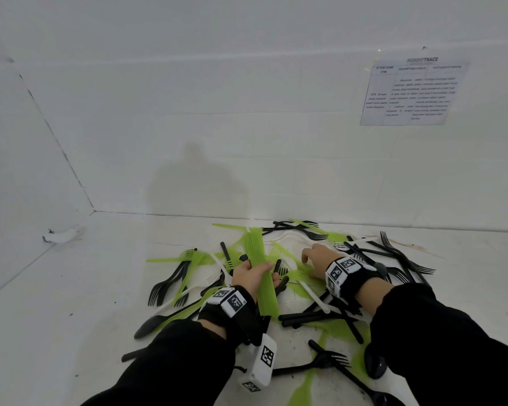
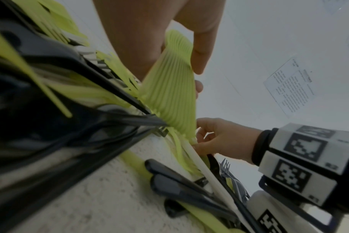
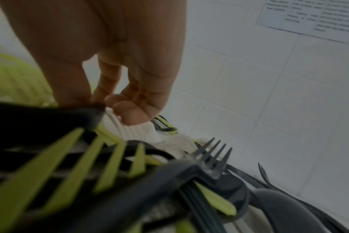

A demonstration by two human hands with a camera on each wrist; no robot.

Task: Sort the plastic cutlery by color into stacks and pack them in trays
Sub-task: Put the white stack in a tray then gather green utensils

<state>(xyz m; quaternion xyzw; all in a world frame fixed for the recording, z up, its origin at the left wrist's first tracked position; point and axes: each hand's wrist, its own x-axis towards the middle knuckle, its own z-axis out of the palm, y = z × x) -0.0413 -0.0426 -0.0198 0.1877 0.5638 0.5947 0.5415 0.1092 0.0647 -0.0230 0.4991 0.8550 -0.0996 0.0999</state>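
Black sleeves and marker-tagged wrist bands frame the near edge of the head view, where the person's left hand (image 1: 251, 276) grips a nested stack of lime-green plastic forks (image 1: 260, 269). Its long axis runs from near to far, leaning slightly left at the far end, tines at both ends; the stack sits above the middle of the cutlery heap on the white surface (image 1: 71, 288). The left wrist view shows the fingers (image 2: 201, 52) curled round the ribbed green handles; the pieces in the stack are too closely packed to count.

Just right of it, the right hand (image 1: 320, 256) reaches down into the heap, its fingers (image 3: 130, 110) curled, touching white plastic cutlery (image 3: 137, 129); whether they pinch anything cannot be told.

Around both hands lie loose lime-green forks (image 1: 188, 256), black plastic forks and spoons (image 1: 399, 259) and a few white pieces (image 1: 314, 294), crossed at all angles, too tangled for a count.

One printed sheet of paper (image 1: 414, 92) hangs on the white tiled wall (image 1: 217, 112) behind.
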